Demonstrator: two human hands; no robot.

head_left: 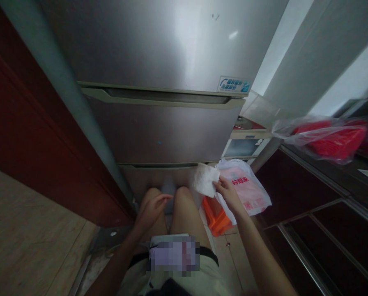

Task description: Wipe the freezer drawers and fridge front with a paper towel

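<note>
Between the thumb and fingers of my right hand [225, 190] is a white paper towel [205, 179], its sheet spread out before the lower fridge drawer. My left hand [155, 206] is over my left knee, holding nothing, with its fingers stretched toward the other knee. A silver fridge [171, 131] fills the view ahead, its doors and drawers closed. Just right of the paper towel, a white plastic bag [248, 185] with red print sits over an orange plastic stool [216, 218], which it partly hides.
A reddish-brown door [48, 123] stands close on the left. Dark cabinets [304, 181] line the right side, with red items [332, 137] in clear plastic jutting out above. Behind the bag is a small white appliance [247, 144]. My knees are near the fridge.
</note>
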